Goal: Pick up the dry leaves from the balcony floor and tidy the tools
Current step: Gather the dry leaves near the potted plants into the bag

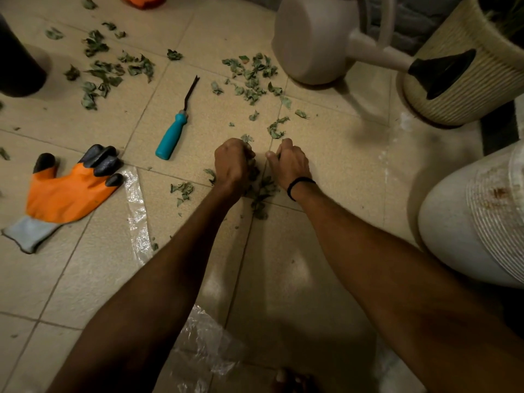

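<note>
Dry leaves (261, 194) lie scattered over the tiled floor (340, 165) of the balcony. One small heap is at the centre, between the two wrists of the person. From this heap, a bigger group lies at 12 o'clock, near the watering can (317, 43), and another wide group lies at 10 o'clock, beside a black pot (17, 61).

The left hand (232, 163) is down on the floor with its fingers curled, and it grasps some of the leaves, which show at its fingertips. The right hand (292, 165) is just beside it, also low and with curled fingers. The picture does not show if it holds a leaf or only touches the floor. A black band (299, 185) is around the right wrist.

A weeding tool (173, 137) with a blue handle lies flat at 10 o'clock from the hands, its forked tip pointing to 12 o'clock. An orange glove (68, 191) with black fingertips lies at 9 o'clock, well apart from the hands, and touches a strip of clear plastic sheet (136, 202). More crumpled plastic is at 6 o'clock, between the forearms.

The watering can lies at 1 o'clock, and its black spout head is in front of a woven pot (465, 66). A white pot (448, 222) stands at 3 o'clock.
</note>
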Available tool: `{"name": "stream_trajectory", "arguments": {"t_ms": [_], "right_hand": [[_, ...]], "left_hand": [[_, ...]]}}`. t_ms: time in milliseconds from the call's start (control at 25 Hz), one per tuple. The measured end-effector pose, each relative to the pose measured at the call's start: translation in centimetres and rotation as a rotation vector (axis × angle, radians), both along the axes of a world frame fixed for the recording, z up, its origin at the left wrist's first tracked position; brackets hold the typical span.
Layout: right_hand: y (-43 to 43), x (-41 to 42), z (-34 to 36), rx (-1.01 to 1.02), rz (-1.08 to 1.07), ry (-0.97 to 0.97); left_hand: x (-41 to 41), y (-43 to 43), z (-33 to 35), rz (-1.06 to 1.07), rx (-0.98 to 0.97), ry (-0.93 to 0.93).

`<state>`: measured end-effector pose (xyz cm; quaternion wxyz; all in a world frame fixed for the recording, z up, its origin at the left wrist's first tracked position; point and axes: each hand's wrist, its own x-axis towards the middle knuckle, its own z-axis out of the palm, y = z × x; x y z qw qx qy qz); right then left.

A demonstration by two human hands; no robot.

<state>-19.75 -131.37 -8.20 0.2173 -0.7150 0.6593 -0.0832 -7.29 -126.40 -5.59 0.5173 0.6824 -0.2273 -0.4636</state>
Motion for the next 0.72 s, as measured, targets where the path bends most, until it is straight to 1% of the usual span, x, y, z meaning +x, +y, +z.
{"name": "stream_trajectory", "arguments": {"t_ms": [40,120,160,200,240,320,360,400,440,480,560,600,680,720], "right_hand": [[0.1,0.1,0.3,-0.012,-0.002,0.005],[-0.1,0.4,1.3,0.011,-0.109,-0.099],[-0.4,0.3,1.7,0.036,-0.197,-0.185],[-0.7,0.2,2.2,0.068,-0.291,-0.291],[-1.1,-0.1,2.5,0.115,-0.388,-0.445],[-1.3,-0.1,3.2,0.244,-0.578,-0.824],[-1.4,-0.2,3.7,0.291,-0.664,-0.977],[-1.5,-0.2,4.1,0.323,-0.736,-1.090],[-1.7,-0.3,4.5,0.347,-0.787,-1.162],[-1.8,-0.3,4.6,0.361,-0.814,-1.199],[-1.8,-0.4,4.8,0.378,-0.826,-1.203],[-1.7,-0.5,4.7,0.377,-0.828,-1.191],[-1.4,-0.9,4.3,0.374,-0.818,-1.147],[-1.3,-1.2,3.8,0.341,-0.764,-1.039]], "left_hand": [[0.2,0.1,0.3,0.043,-0.004,0.168],[0.7,0.4,0.9,0.076,-0.025,0.494],[0.8,0.6,1.4,0.064,-0.057,0.612],[0.8,0.7,1.5,0.040,-0.089,0.674],[0.9,0.9,1.8,0.008,-0.123,0.711],[1.0,1.3,1.7,-0.043,-0.157,0.723],[1.0,1.3,1.6,-0.060,-0.155,0.710],[1.1,1.3,1.4,-0.077,-0.150,0.686],[1.2,1.3,1.2,-0.086,-0.138,0.633],[1.3,1.3,1.2,-0.081,-0.118,0.565],[1.5,1.1,1.2,-0.043,-0.070,0.459],[1.7,1.0,1.1,-0.033,-0.049,0.443],[1.9,1.0,1.1,-0.034,-0.022,0.489],[2.1,1.0,0.7,-0.030,-0.009,0.496]]}}
